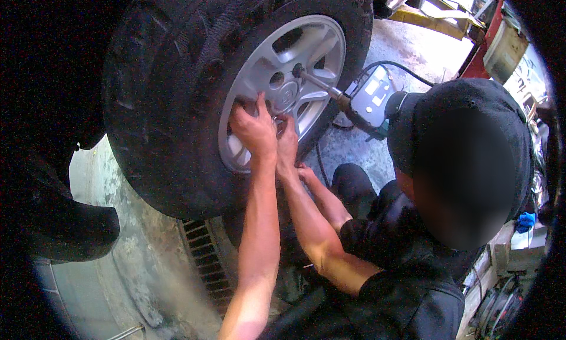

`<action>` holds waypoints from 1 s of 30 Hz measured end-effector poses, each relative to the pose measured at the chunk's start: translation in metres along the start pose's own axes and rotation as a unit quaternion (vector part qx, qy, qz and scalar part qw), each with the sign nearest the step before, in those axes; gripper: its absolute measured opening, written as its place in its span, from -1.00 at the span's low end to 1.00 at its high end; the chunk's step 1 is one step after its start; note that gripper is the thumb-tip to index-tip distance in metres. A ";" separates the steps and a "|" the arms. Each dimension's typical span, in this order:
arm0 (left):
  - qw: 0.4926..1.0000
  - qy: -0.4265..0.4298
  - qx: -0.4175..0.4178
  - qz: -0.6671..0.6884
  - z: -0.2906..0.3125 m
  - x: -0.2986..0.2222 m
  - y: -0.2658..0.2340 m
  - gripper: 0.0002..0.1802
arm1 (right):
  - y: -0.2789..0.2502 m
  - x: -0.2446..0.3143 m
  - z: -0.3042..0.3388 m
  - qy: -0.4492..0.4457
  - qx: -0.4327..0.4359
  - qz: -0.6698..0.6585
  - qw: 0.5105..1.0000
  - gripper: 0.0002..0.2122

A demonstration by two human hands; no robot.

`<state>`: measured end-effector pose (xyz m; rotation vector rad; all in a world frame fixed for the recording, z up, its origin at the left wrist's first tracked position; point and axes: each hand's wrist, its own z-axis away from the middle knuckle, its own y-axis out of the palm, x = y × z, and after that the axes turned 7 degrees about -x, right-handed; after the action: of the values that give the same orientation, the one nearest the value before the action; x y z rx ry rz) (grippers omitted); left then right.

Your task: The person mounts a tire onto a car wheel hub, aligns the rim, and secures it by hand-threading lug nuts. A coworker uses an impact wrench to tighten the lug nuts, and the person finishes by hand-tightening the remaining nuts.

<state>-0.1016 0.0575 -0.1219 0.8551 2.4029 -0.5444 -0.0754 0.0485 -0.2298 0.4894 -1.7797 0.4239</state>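
A large vehicle wheel fills the upper middle, with a black chunky tyre (177, 98) and a silver spoked rim (268, 63). My left hand (254, 128) is closed around a spoke at the rim's lower left, some fingers hidden in the gap. Close beside it, below the centre cap (287, 98), my right hand (287, 141) has its fingertips pinched together. Something small and shiny shows there, too small to name. A long socket extension (321, 85) reaches a lug hole above the cap; it belongs to a dark power wrench (364, 123).
At the right crouches a co-worker in a black cap (489, 98); that person's hand (304, 171) is just below my right wrist. A black hose (407, 66) curves behind the wrench. A slotted floor drain (203, 251) lies below the tyre. A hose reel (501, 304) stands lower right.
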 end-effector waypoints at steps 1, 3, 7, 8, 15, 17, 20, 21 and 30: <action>1.000 -0.004 0.008 0.007 0.000 0.000 -0.001 -0.57 | 0.000 0.000 0.000 -0.003 -0.004 0.003 1.000 -0.51; 0.999 -0.020 0.007 0.036 -0.002 0.001 0.000 -0.44 | -0.001 0.000 -0.001 -0.005 -0.008 0.009 1.000 -0.53; 0.997 -0.051 0.019 0.052 -0.001 0.002 0.001 -0.38 | -0.001 0.001 0.000 -0.011 -0.015 0.016 1.000 -0.57; 0.997 -0.052 0.015 0.046 -0.001 0.002 0.002 -0.38 | -0.001 0.001 0.001 -0.012 -0.017 0.017 1.000 -0.57; 0.998 -0.049 0.019 0.039 -0.001 0.003 0.001 -0.38 | -0.005 0.004 -0.004 -0.007 0.021 0.096 0.995 -0.58; 0.999 -0.026 -0.002 0.039 0.000 0.002 0.001 -0.46 | -0.007 0.003 -0.006 -0.016 0.046 0.158 0.986 -0.56; 0.999 -0.006 -0.015 0.050 -0.001 0.001 0.003 -0.53 | -0.010 0.002 -0.003 0.024 0.017 0.084 0.996 -0.61; 0.998 -0.030 0.007 0.048 -0.002 0.002 0.002 -0.46 | -0.008 0.003 -0.001 -0.029 -0.021 0.054 0.998 -0.65; 0.999 -0.009 0.028 0.039 -0.002 -0.004 -0.006 -0.55 | -0.012 0.004 -0.007 -0.014 0.042 0.140 0.989 -0.62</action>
<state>-0.1040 0.0520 -0.1172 0.9591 2.3383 -0.5894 -0.0640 0.0416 -0.2235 0.3044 -1.8702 0.6921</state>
